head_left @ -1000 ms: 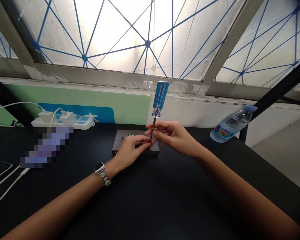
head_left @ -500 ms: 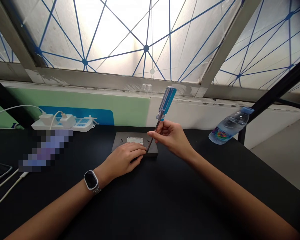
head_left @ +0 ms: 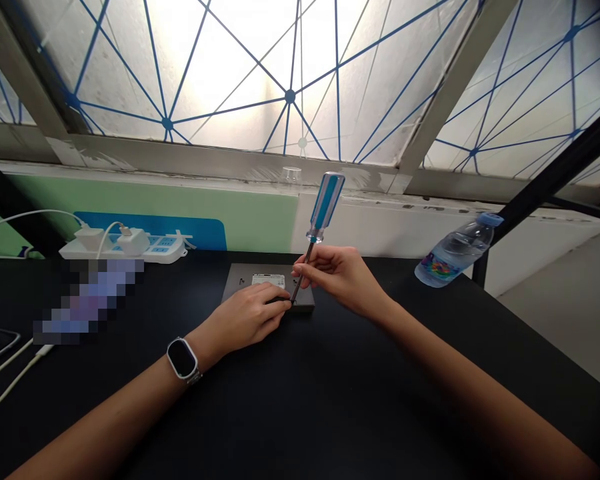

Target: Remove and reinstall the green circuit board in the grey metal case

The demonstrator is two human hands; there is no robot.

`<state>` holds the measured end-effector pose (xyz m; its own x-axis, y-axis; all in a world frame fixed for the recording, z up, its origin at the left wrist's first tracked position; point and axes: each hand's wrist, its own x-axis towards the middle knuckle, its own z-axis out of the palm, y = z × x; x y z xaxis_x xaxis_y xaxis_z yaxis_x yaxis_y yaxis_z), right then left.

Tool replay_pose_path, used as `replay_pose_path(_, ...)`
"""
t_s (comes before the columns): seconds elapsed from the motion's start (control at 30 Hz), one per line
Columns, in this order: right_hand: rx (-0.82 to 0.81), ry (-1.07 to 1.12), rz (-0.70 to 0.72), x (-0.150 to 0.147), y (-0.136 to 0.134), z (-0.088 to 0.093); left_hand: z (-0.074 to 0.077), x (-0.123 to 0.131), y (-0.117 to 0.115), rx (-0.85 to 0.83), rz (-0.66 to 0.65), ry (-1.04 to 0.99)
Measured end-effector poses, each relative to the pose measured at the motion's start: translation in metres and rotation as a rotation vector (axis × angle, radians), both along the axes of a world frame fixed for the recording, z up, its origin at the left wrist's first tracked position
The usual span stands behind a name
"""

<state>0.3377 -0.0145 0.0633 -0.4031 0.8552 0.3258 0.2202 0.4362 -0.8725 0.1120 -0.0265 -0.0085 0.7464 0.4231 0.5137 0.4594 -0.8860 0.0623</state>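
A flat grey metal box (head_left: 240, 277) with a white label lies on the black table (head_left: 300, 400). My left hand (head_left: 245, 317) rests palm down on its front part, holding it steady, with a watch on that wrist. My right hand (head_left: 343, 277) pinches the metal shaft of a screwdriver (head_left: 316, 223) with a blue and clear handle. The screwdriver stands nearly upright, leaning slightly right, and its tip meets the box near the front right corner, beside my left fingertips.
A white power strip (head_left: 125, 247) with chargers and white cables sits at the back left. A water bottle (head_left: 453, 257) lies tilted at the table's right edge. A blurred patch (head_left: 87, 300) covers something at left. A window ledge runs behind.
My left hand has turned palm down and flattened onto the box, letting go of the shaft. The screwdriver tilted right, then came back closer to upright, tip still on the box.
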Motion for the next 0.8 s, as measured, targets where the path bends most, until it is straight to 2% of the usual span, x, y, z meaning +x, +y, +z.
replay_pose_path(0.13, 0.007, 0.011, -0.065, -0.002, 0.001, -0.004, 0.001, 0.001, -0.001, 0.0, -0.003, 0.002)
replay_pose_path(0.33, -0.029, -0.097, 0.131, 0.007, -0.002, 0.009, 0.003, 0.001, -0.001, 0.01, 0.009, 0.023)
replay_pose_path(0.4, -0.03, -0.108, 0.141, 0.009, -0.002, 0.009, 0.003, 0.001, -0.002, 0.01, 0.013, 0.041)
replay_pose_path(0.6, 0.04, 0.021, -0.04, 0.002, 0.001, 0.001, 0.004, 0.002, -0.001, 0.021, 0.008, 0.044)
replay_pose_path(0.8, 0.077, 0.202, -0.18, 0.003, 0.001, 0.008, 0.0, 0.003, -0.001, 0.027, 0.005, 0.005)
